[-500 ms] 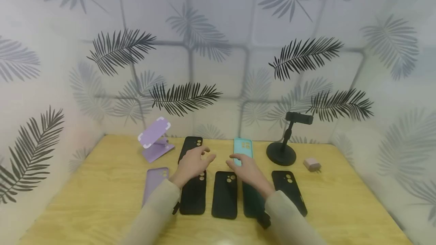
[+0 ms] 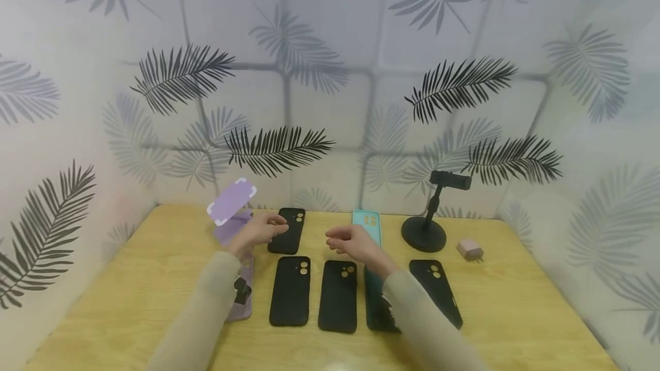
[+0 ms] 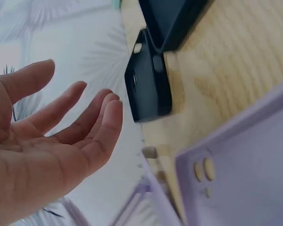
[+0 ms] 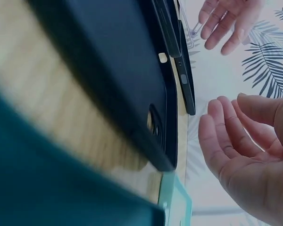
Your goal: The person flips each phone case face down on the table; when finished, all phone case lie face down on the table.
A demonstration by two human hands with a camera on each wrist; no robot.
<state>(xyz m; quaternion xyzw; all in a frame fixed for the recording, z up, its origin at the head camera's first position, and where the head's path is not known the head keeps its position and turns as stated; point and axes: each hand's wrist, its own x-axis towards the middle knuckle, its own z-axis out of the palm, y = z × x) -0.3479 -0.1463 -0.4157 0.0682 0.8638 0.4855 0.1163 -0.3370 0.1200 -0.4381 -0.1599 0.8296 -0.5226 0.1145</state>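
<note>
My left hand [image 2: 258,229] hovers over the table's left side with fingers loosely bent and nothing in them. It overlaps the edge of a black phone case [image 2: 291,236] at the back. Above the table near the middle, my right hand [image 2: 357,244] is relaxed too and holds nothing. Under my right arm lies a dark teal phone case [image 2: 377,308], partly hidden; a light turquoise case [image 2: 367,218] is behind that hand. Two black cases [image 2: 290,291] [image 2: 337,296] lie in front between the arms. My left forearm partly covers a purple case [image 3: 245,165].
A purple phone stand [image 2: 232,202] stands at the back left. On the right are a black phone stand [image 2: 424,235] with a round base, a pale pink charger plug [image 2: 470,249] and another black case [image 2: 437,291]. A leaf-patterned wall [image 2: 330,102] rises behind the table.
My left hand has moved left, off the front black case and toward the purple stand. The right hand has shifted a little left. The cases and stands stay in place.
</note>
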